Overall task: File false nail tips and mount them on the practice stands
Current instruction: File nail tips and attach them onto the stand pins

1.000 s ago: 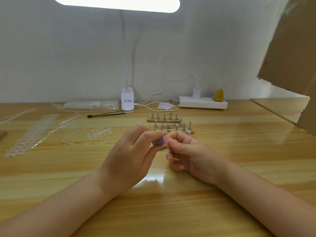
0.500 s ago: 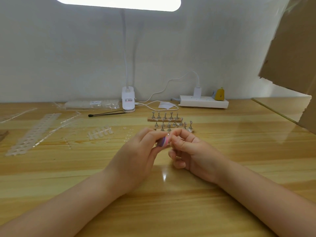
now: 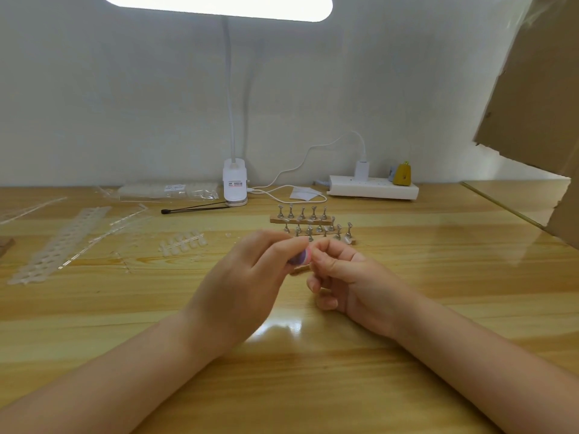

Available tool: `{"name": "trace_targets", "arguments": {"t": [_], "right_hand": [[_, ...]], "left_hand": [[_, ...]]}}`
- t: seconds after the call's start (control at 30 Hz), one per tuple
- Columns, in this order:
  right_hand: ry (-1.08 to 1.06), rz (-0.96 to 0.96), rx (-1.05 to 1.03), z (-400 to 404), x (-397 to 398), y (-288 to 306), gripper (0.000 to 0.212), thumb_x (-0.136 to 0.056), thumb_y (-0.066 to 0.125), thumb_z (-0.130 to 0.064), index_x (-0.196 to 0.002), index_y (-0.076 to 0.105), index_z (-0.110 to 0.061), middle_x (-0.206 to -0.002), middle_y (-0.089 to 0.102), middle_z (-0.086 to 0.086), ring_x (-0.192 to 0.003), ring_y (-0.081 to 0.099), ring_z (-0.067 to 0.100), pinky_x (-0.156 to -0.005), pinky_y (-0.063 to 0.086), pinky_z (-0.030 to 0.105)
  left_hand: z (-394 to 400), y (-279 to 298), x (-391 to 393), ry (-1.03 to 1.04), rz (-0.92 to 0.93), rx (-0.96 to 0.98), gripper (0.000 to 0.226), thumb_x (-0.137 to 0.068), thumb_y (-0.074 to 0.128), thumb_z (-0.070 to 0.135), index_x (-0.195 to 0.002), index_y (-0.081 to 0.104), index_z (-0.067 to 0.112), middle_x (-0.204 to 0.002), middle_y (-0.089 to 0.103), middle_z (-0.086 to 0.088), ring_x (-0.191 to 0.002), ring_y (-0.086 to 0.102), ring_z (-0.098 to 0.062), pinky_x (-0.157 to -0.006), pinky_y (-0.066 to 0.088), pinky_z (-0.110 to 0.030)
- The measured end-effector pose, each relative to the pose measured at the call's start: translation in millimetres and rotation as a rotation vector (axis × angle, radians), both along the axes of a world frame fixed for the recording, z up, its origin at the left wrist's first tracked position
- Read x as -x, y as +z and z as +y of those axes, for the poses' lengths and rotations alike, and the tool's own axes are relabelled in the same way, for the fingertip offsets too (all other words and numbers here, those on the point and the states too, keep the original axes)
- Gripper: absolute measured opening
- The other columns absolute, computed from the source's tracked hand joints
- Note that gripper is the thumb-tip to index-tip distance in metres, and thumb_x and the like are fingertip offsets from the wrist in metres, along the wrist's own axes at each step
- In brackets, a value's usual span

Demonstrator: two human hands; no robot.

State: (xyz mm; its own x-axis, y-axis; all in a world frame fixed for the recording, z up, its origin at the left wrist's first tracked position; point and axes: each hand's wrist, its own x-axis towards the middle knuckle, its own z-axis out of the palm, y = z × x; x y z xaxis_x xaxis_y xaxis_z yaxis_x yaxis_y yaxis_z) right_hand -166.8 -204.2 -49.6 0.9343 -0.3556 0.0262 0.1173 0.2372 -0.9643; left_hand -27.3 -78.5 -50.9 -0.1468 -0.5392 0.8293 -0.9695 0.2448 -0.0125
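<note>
Both forearms come in from the lower corners and meet at mid-table, above the wooden table (image 3: 407,386). The left hand (image 3: 241,286) is turned back-up, its fingers curled forward, pinching a small purple and pink file (image 3: 300,257) between thumb and fingertips. The right hand (image 3: 347,283) faces it, touching the file's end, thumb and forefinger pinched together at the file; whatever they hold is too small to make out. Its other fingers curl under the palm. Just behind the hands stand the stands (image 3: 313,223), rows of small metal posts on wooden bars. Loose clear nail tips (image 3: 183,242) lie to the left, near empty strips (image 3: 59,245). A lamp (image 3: 235,186) stands at the back
</note>
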Motion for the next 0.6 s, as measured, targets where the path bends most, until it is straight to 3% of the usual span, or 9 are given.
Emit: {"name": "trace_targets", "arguments": {"t": [0.07, 0.17, 0.27, 0.43, 0.53, 0.6], "right_hand": [[0.004, -0.002, 0.002, -1.0, 0.3, -1.2, 0.003, -0.087, 0.062, -0.016, -0.089, 0.06, -0.016, -0.076, 0.058, -0.001, -0.063, 0.051, 0.011, -0.048, 0.039, 0.02], [0.006, 0.024, -0.013, -2.5, 0.8, 0.3, 0.001, -0.083, 0.061, -0.013, -0.083, 0.061, -0.015, -0.071, 0.053, -0.001, -0.063, 0.052, 0.011, -0.048, 0.038, 0.021], [-0.004, 0.052, -0.023, -2.3, 0.3, 1.9, 0.005, -0.081, 0.057, -0.017, -0.081, 0.059, -0.013, -0.067, 0.049, -0.002, -0.062, 0.052, 0.012, -0.047, 0.038, 0.021], [0.065, 0.062, 0.045, -1.2, -0.2, 2.0, 0.006, -0.082, 0.056, -0.017, -0.084, 0.054, -0.011, -0.068, 0.049, -0.001, -0.059, 0.049, 0.008, -0.05, 0.036, 0.021], [0.074, 0.064, 0.064, -1.9, 0.1, 3.1, 0.004, -0.084, 0.056, -0.015, -0.082, 0.059, -0.013, -0.078, 0.047, 0.004, -0.063, 0.051, 0.01, -0.049, 0.036, 0.02], [0.06, 0.072, 0.055, -1.4, 0.6, 4.3, 0.014, -0.083, 0.052, -0.017, -0.074, 0.064, -0.017, -0.08, 0.044, 0.006, -0.063, 0.051, 0.011, -0.048, 0.036, 0.02]], "left_hand": [[-1.8, -3.8, 1.8, -0.046, -0.076, 0.019, 0.026, -0.095, 0.059, 0.008, -0.12, 0.053, 0.012, -0.107, 0.062, -0.009, -0.094, 0.061, -0.022, -0.087, 0.05, -0.031], [-2.6, -7.4, -5.7, 0.089, -0.166, -0.064, 0.044, -0.079, 0.075, -0.003, -0.117, 0.059, 0.011, -0.102, 0.065, -0.012, -0.089, 0.062, -0.025, -0.083, 0.052, -0.034], [-0.3, -2.0, -12.5, 0.15, -0.15, -0.024, 0.037, -0.076, 0.076, -0.005, -0.11, 0.064, 0.006, -0.096, 0.066, -0.012, -0.083, 0.062, -0.027, -0.077, 0.053, -0.036], [0.0, -1.4, 5.3, -0.039, -0.301, 0.034, 0.022, -0.095, 0.057, 0.007, -0.116, 0.056, 0.014, -0.105, 0.053, -0.003, -0.089, 0.058, -0.02, -0.082, 0.051, -0.031], [3.1, 4.6, -7.8, 0.037, -0.309, 0.039, 0.028, -0.081, 0.07, 0.0, -0.106, 0.066, 0.012, -0.093, 0.061, -0.007, -0.08, 0.059, -0.021, -0.076, 0.052, -0.031], [5.3, 8.2, -14.3, 0.063, -0.288, 0.067, 0.034, -0.076, 0.075, -0.001, -0.105, 0.063, 0.013, -0.085, 0.065, -0.009, -0.075, 0.06, -0.02, -0.075, 0.051, -0.029]]}}
